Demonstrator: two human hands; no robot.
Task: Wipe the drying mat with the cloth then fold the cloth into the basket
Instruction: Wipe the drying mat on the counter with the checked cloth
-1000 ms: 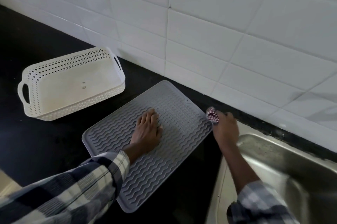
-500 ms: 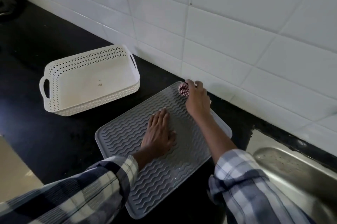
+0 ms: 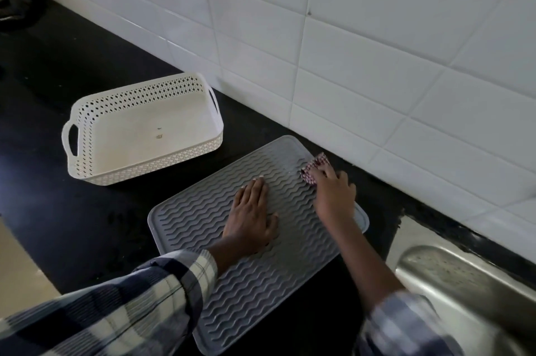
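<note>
A white perforated plastic basket (image 3: 145, 167) stands on the dark tabletop (image 3: 72, 210), just left of the grey drying mat (image 3: 200, 210) and apart from it. A steel sink (image 3: 464, 283) lies to the right, and a white tiled wall (image 3: 377, 65) runs close behind. The left hand (image 3: 252, 212) lies flat on the mat's middle, its fingers (image 3: 256, 187) straight and together. The right hand (image 3: 333, 190) pinches a bunched red-and-white checked cloth (image 3: 314, 165) against the mat's far corner. Wavy ridges cover the mat.

Cloth (image 3: 316, 164) lay mostly hidden under right hand (image 3: 334, 192); right sleeve (image 3: 406, 325) was blurred; sink (image 3: 452, 274), right of that hand, ran off frame.
</note>
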